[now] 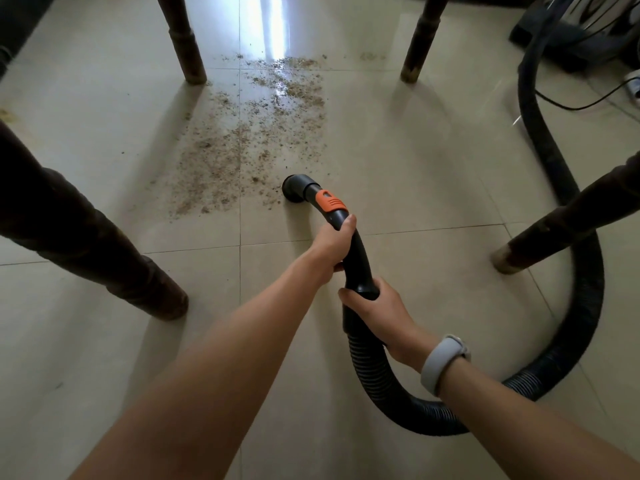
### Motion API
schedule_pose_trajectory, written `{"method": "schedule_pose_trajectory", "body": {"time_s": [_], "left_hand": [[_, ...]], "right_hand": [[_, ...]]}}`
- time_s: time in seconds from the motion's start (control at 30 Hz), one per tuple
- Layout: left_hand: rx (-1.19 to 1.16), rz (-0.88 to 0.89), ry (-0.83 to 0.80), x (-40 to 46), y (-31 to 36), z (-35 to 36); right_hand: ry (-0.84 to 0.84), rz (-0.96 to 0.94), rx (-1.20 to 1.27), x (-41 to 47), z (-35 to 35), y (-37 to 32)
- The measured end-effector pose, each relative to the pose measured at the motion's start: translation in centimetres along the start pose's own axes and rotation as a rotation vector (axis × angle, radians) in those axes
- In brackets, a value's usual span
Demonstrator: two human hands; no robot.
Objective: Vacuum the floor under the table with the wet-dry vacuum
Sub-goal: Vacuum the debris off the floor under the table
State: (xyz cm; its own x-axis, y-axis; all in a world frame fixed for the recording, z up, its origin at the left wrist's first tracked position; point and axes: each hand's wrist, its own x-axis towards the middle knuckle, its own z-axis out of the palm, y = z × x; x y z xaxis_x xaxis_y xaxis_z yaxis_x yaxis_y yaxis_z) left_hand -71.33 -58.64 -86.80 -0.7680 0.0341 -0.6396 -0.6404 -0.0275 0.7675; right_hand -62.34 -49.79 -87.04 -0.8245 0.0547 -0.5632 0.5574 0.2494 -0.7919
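A: Pale glossy floor tiles (104,341), grout lines showing, seen from low down among 4 dark table legs. Nearest ones: 1 at left (104,251), 1 at right (554,223).

B: Hands?

A: Both on the vacuum's black handle tube (356,261). Right hand (374,313) wraps the lower end, just where the ribbed hose (588,306) joins; grey wristband (441,363) on that wrist. Left hand (334,242) grips higher up, fingers curled round, thumb just below the orange catch (330,200).

B: Hose route?

A: Loops back toward the person, swings out right past the near right leg, then runs up to the vacuum body (571,32), upper right corner, only partly in frame. Thin cable (571,105) lies on the floor near it.

B: Nozzle?

A: Round open end (294,188), down at the floor, at the near right edge of the mess. Touching the tile or just above it, cannot tell.

B: The mess?

A: Brown crumbs or sawdust (249,133), spread in 1 broad patch from the nozzle away to between the 2 far legs, left one (183,39), right one (420,36). Window glare (273,26) crosses the far part.

B: Progress?

A: Judging by the layout, barely begun. Tile right of the nozzle looks bare; nearly the whole patch remains, plus a few stray bits by the far right leg (370,57).
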Motion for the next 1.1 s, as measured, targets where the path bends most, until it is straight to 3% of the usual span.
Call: {"method": "schedule_pose_trajectory", "body": {"time_s": [0.37,0.83,1.1], "left_hand": [[-0.044,-0.053,0.037,-1.3,-2.8,0.2],[-0.075,0.000,0.065,0.6,0.7,-2.8],[-0.048,0.033,0.071,1.2,0.4,-3.0]], "right_hand": [[-0.117,0.035,0.026,-2.0,-1.3,1.7],[0.094,-0.102,-0.164,1.1,2.9,-0.5],[-0.055,-0.032,0.004,2.2,2.7,-0.9]]}}
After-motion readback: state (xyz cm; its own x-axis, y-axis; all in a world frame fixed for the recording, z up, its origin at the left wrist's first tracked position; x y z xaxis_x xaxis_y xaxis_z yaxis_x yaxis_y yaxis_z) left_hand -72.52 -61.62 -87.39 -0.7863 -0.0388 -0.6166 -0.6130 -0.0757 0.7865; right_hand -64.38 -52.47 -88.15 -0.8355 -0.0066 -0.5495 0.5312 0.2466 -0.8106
